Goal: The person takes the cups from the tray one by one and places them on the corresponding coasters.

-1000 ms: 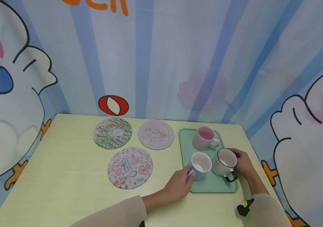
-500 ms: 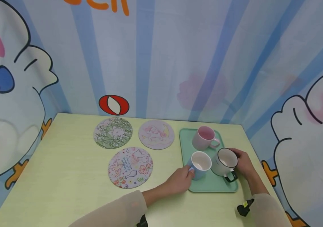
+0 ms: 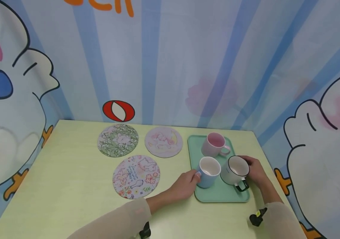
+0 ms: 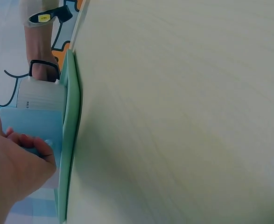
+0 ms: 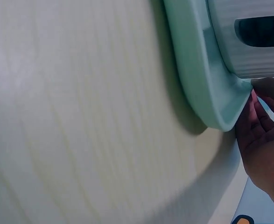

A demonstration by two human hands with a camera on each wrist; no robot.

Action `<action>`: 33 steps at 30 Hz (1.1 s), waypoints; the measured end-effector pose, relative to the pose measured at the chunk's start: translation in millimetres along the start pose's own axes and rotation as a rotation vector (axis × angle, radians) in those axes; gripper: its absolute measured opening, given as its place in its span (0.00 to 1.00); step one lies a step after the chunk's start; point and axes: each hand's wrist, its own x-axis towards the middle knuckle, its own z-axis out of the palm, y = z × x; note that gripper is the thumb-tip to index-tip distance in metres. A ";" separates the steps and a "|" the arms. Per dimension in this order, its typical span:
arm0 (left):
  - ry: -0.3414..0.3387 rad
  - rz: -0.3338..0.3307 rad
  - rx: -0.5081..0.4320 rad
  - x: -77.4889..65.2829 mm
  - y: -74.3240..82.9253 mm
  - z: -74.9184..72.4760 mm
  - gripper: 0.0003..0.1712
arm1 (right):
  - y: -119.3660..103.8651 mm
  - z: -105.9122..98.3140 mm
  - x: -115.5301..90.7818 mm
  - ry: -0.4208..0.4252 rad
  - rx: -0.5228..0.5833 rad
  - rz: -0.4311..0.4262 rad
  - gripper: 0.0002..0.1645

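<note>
My left hand [image 3: 184, 186] grips the light blue mug [image 3: 207, 179] on its left side, where my fingers hide the handle. The mug is upright over the left part of the green tray [image 3: 222, 196]; whether its base touches the tray is unclear. My right hand [image 3: 256, 171] is at the tray's right edge, beside a white mug [image 3: 229, 175] with a black rim and handle. In the right wrist view its thumb is at the tray's rim, with fingers outside the wall, holding the edge. Behind these stands a pink mug [image 3: 209, 148] on the tray.
Three round patterned mats lie left of the tray: a green floral one [image 3: 117, 140], a pale pink one [image 3: 164, 142] and a flowered one [image 3: 136, 177]. A striped cartoon curtain [image 3: 150, 66] rises behind the pale yellow table [image 3: 68, 172].
The blue mug has shifted slightly away from me and to the left with my left hand. My right hand, the tray and the other mugs stay where they were.
</note>
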 end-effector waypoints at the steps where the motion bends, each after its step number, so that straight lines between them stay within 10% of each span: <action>1: 0.003 0.007 -0.006 0.0 0.1 -0.9 0.17 | -0.5 -0.2 0.0 -0.005 0.000 -0.001 0.28; 33: 0.050 0.068 -0.047 -18.9 14.8 -51.7 0.19 | -17.6 -8.0 14.5 -0.081 -0.074 -0.096 0.32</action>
